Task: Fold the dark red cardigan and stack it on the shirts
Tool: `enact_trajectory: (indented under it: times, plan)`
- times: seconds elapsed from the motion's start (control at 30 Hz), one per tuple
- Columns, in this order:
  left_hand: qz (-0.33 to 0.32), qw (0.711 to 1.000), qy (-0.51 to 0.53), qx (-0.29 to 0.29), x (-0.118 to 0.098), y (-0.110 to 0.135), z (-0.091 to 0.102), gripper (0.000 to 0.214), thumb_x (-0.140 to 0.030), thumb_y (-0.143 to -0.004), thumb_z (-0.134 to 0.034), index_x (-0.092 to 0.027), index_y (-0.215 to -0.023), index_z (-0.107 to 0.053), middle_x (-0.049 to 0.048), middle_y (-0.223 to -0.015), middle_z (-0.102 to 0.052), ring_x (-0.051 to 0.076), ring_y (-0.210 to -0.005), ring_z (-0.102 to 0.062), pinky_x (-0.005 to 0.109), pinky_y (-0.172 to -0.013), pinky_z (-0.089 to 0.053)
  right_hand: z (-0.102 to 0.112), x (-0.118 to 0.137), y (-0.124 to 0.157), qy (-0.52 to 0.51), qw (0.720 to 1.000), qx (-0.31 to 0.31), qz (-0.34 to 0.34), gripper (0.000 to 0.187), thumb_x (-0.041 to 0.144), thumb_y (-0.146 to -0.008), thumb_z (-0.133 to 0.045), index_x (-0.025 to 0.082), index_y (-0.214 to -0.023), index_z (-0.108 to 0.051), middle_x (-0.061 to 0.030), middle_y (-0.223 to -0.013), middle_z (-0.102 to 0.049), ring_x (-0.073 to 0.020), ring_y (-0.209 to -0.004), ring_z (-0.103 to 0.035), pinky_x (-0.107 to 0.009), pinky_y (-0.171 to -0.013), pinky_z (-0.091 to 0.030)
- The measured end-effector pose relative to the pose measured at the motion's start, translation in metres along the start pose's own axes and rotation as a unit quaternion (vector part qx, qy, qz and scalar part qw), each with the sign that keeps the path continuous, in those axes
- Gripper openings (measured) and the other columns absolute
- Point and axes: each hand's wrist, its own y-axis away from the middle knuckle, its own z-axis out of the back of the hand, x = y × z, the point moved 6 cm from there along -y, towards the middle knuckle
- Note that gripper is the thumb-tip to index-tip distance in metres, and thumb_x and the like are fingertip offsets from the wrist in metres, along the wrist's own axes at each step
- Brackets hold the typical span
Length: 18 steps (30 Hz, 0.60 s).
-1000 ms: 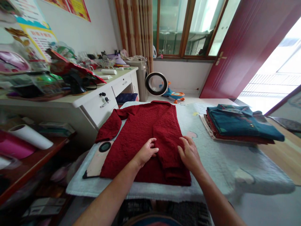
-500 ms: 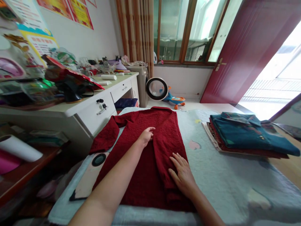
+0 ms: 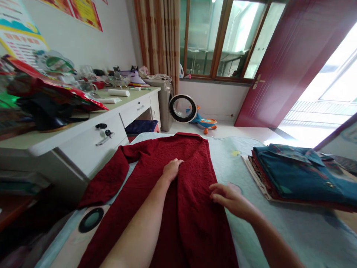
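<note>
A dark red quilted jacket (image 3: 192, 156) lies flat on a pale blue blanket (image 3: 251, 193), its right side folded inward and its left sleeve (image 3: 108, 178) spread out to the left. My left hand (image 3: 171, 169) rests on the jacket's middle with its fingers curled down against the cloth. My right hand (image 3: 227, 197) hovers over the jacket's right edge, fingers stretched out and slightly apart, holding nothing.
A pile of folded clothes (image 3: 298, 175), blue on top, sits at the right of the blanket. A cluttered white desk with drawers (image 3: 92, 126) stands close on the left. Beyond are a toy ride-on car (image 3: 206, 123), a window and an open red door (image 3: 284, 63).
My right hand lifted off the folded side and moved up to the jacket's right edge. My left hand stayed near the middle. The view has moved closer and lower.
</note>
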Motion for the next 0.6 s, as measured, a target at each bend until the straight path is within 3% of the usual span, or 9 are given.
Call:
enact_trajectory:
  times: [0.2, 0.3, 0.43, 0.6]
  plan:
    - [-0.062, 0.998, 0.001, -0.013, -0.011, 0.000, 0.002, 0.028, -0.024, -0.089, -0.050, -0.021, -0.109, -0.069, 0.0059, -0.107, -0.067, 0.019, -0.101, -0.060, 0.027, -0.091, -0.044, 0.058, -0.029, -0.126, 0.043, 0.979, -0.197, -0.024, 0.021, 0.025, -0.079, -0.053, 0.017, -0.092, -0.067, -0.0021, -0.078, -0.069, -0.0150, -0.070, -0.061, -0.026, -0.067, -0.048]
    - [-0.072, 0.997, -0.004, -0.002, -0.011, -0.005, -0.002, 0.024, -0.027, -0.089, -0.052, -0.021, -0.104, -0.070, 0.0058, -0.101, -0.067, 0.020, -0.097, -0.059, 0.029, -0.090, -0.044, 0.072, -0.042, -0.175, 0.103, 0.953, -0.277, -0.063, 0.025, 0.020, -0.079, -0.050, 0.017, -0.097, -0.067, -0.0039, -0.084, -0.071, -0.0158, -0.076, -0.063, -0.026, -0.071, -0.047]
    - [-0.071, 0.997, -0.012, 0.004, -0.010, -0.008, -0.005, 0.022, -0.025, -0.090, -0.048, -0.021, -0.091, -0.070, 0.0055, -0.093, -0.066, 0.020, -0.092, -0.058, 0.029, -0.087, -0.043, 0.082, -0.052, -0.218, 0.127, 0.938, -0.314, -0.081, 0.036, 0.019, -0.083, -0.044, 0.016, -0.113, -0.064, -0.0062, -0.094, -0.071, -0.0172, -0.082, -0.064, -0.027, -0.075, -0.046]
    - [-0.086, 0.996, 0.029, -0.005, -0.017, -0.004, -0.002, 0.021, -0.027, -0.091, -0.048, -0.020, -0.086, -0.067, 0.0057, -0.090, -0.064, 0.020, -0.088, -0.057, 0.029, -0.083, -0.043, 0.084, -0.061, -0.249, 0.164, 0.937, -0.302, -0.067, 0.041, 0.016, -0.084, -0.045, 0.020, -0.121, -0.062, -0.0042, -0.104, -0.071, -0.0172, -0.093, -0.062, -0.027, -0.087, -0.044]
